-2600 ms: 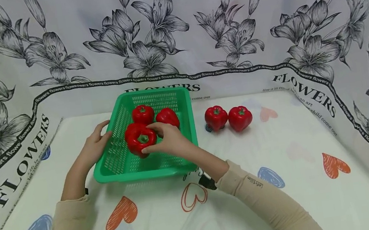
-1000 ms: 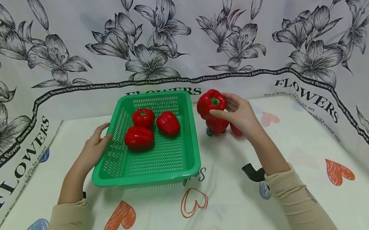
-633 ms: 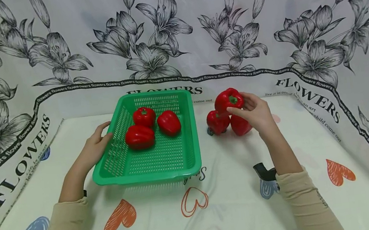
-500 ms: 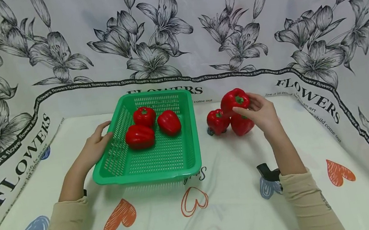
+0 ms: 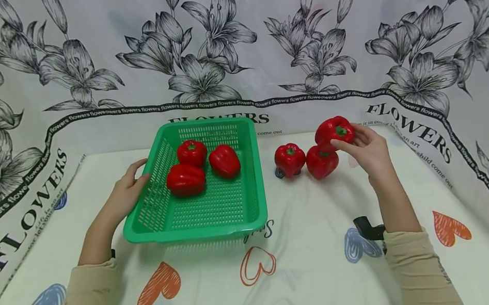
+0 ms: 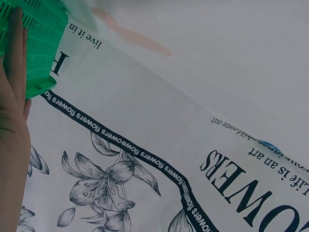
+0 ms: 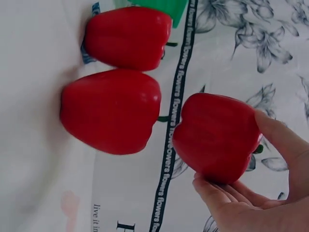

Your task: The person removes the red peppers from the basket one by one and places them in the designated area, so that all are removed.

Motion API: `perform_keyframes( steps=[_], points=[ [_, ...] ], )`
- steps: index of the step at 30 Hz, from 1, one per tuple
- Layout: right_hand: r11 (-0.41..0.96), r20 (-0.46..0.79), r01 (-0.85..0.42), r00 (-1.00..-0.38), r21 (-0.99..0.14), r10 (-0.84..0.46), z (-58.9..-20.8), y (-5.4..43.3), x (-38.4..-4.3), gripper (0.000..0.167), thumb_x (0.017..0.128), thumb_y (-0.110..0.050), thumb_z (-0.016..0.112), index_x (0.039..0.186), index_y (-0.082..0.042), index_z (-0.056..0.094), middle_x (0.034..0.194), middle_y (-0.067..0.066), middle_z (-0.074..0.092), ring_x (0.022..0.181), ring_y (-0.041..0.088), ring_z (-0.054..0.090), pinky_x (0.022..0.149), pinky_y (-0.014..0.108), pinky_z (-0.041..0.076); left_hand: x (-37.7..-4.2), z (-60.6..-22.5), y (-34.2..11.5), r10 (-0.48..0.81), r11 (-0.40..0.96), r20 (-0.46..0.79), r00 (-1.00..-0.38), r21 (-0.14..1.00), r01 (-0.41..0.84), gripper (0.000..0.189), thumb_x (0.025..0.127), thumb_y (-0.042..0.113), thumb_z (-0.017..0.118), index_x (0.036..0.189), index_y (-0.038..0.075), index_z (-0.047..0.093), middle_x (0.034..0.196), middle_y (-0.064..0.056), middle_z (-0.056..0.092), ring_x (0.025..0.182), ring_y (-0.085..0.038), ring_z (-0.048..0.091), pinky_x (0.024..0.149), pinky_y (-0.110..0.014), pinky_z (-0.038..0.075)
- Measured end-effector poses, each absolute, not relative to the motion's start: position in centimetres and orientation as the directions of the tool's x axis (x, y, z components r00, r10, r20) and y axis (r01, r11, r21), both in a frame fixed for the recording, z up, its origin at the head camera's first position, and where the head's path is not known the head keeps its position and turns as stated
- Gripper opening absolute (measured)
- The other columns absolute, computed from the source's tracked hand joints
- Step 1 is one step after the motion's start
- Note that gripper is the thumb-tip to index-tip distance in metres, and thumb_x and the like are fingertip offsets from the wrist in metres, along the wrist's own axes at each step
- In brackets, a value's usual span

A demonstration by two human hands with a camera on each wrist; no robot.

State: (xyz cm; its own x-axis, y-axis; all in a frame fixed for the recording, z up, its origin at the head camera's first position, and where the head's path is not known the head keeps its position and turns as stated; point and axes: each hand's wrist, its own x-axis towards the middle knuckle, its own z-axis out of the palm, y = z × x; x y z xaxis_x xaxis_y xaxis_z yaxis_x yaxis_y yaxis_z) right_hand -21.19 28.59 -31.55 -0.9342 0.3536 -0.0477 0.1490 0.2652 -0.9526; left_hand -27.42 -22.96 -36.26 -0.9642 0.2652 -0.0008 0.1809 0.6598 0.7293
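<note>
My right hand [image 5: 369,153] pinches a red bell pepper [image 5: 332,130] between thumb and fingers, its green stem facing me. In the right wrist view, the held pepper [image 7: 217,137] hangs apart from two others. Those two, one bell pepper [image 5: 290,159] and a second bell pepper [image 5: 322,161], stand side by side on the table. My left hand [image 5: 125,192] rests against the left side of a green plastic basket [image 5: 199,233], and the left wrist view has its straight fingers [image 6: 17,53] along the basket wall. Three red peppers [image 5: 186,180] lie inside the basket.
A white cloth [image 5: 309,279] printed with hearts covers the table. Behind it rises a white backdrop [image 5: 255,62] with black flower drawings. A small black device [image 5: 369,229] is at the right wrist.
My right hand has carried the bell pepper out of the basket and rightward, past the two standing peppers. My left hand has stayed at the basket's side.
</note>
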Motion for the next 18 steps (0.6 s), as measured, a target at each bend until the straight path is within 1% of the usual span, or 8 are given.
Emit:
perform_keyframes(
  steps=[4,8,18],
  points=[
    [0.255,-0.070,0.182,-0.917,-0.950,0.392,-31.9,29.5,-21.0,0.086,0.086,-0.039,0.073,0.156,-0.021,0.026,0.161,0.003,0.031,0.147,0.022,0.034,0.115,0.039,0.034,-27.3,-36.1,-22.9,0.266,0.655,-0.001,-0.964,0.734,0.180,0.062,0.107,0.040,0.027,0.158,0.011,0.008,0.122,-0.036,0.059,0.077,-0.019,0.069,0.068,-0.030,0.053],
    [0.228,-0.094,0.207,-0.900,-0.951,0.425,-32.4,30.3,-20.8,0.085,0.087,-0.038,0.073,0.156,-0.023,0.025,0.161,0.002,0.029,0.147,0.021,0.032,0.115,0.038,0.034,-27.3,-36.0,-22.8,0.265,0.656,-0.008,-0.964,0.734,0.174,0.062,0.107,0.040,0.027,0.158,0.012,0.007,0.122,-0.036,0.059,0.078,-0.020,0.069,0.069,-0.030,0.053],
    [0.171,-0.147,0.259,-0.861,-0.950,0.486,-34.0,31.9,-21.1,0.083,0.089,-0.036,0.071,0.156,-0.020,0.025,0.162,0.003,0.026,0.149,0.020,0.029,0.115,0.035,0.034,-27.5,-36.2,-22.9,0.265,0.661,-0.007,-0.964,0.729,0.176,0.062,0.107,0.040,0.027,0.158,0.012,0.008,0.122,-0.035,0.059,0.077,-0.017,0.068,0.070,-0.030,0.052]
  ],
)
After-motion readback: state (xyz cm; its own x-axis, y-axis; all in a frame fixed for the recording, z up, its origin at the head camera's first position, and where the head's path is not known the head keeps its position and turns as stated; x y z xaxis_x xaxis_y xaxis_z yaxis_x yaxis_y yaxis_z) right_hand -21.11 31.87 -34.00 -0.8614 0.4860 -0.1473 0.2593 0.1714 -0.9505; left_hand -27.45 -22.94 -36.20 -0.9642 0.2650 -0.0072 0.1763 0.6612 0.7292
